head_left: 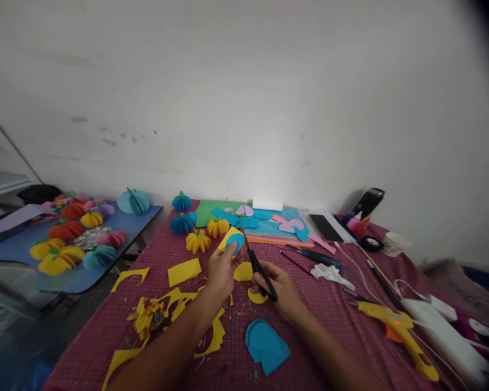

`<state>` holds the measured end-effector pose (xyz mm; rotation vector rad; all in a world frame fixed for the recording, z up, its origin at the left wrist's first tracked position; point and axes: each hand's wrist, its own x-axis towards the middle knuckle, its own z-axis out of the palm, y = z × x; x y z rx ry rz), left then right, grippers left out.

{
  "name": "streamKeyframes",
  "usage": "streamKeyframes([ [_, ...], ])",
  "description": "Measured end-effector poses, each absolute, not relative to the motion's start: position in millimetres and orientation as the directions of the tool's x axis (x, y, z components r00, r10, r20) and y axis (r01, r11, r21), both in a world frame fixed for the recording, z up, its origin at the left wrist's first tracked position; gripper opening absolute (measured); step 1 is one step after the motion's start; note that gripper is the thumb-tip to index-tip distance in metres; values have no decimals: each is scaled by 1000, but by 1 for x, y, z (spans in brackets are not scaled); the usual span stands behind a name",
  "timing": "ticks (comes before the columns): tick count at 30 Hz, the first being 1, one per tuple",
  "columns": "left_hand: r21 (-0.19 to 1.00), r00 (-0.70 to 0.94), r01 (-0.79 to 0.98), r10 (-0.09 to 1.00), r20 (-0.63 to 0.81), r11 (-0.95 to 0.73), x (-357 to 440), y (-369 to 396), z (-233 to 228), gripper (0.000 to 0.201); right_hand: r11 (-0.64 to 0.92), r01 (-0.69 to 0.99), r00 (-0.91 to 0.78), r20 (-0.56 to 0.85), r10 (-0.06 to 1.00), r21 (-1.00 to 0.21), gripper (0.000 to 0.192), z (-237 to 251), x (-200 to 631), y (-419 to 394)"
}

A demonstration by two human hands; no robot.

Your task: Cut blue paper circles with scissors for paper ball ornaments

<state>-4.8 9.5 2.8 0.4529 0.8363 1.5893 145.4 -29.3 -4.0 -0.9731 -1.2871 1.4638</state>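
Note:
Between the thumb and fingers of my left hand (222, 271) is a yellow paper piece (227, 239) with a rounded blue paper piece (235, 244) lying against it. My right hand (277, 288) is closed around the black handles of a pair of scissors (257, 266). The blades point up and away, right beside the edge of the held paper. Under and near my hands are a yellow paper piece (243, 271) and a yellow rounded cutout (257, 296). A stack of blue paper pieces (264, 342) lies nearer to me, between my forearms.
Yellow paper scraps (218, 334) and a yellow rectangle (185, 272) lie to the left. Paper pumpkins (198, 241) stand farther back; more rest on a blue table (146, 217). At right are a yellow glue gun (397, 320), a phone (326, 227) and a black bottle (369, 203).

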Motion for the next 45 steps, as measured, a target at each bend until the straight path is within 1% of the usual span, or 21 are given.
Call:
streamKeyframes([
  [5, 729, -208, -684, 964, -168, -21, -4, 10, 2, 40, -18, -127, -253, 15, 967, -992, 38, -5, 146, -29],
  [16, 711, -208, -702, 964, -164, -30, -5, 9, 5, 38, -19, -120, -262, 14, 965, -993, 39, -4, 146, -28],
  [31, 696, -205, -716, 971, -124, -62, -5, 10, 8, 34, 19, -43, -266, 30, 963, -999, 37, 2, 151, -29],
  [36, 699, -212, -713, 967, -142, -54, -4, 9, 10, 33, -15, -94, -262, 10, 965, -995, 37, 0, 152, -29],
  [40, 716, -203, -695, 973, -111, -63, -4, 9, 8, 33, -18, -140, -259, 19, 966, -990, 38, -2, 153, -28],
  [45, 739, -210, -671, 972, -109, -62, -3, 11, 2, 33, -24, -146, -244, 12, 970, -989, 38, -3, 153, -27],
])
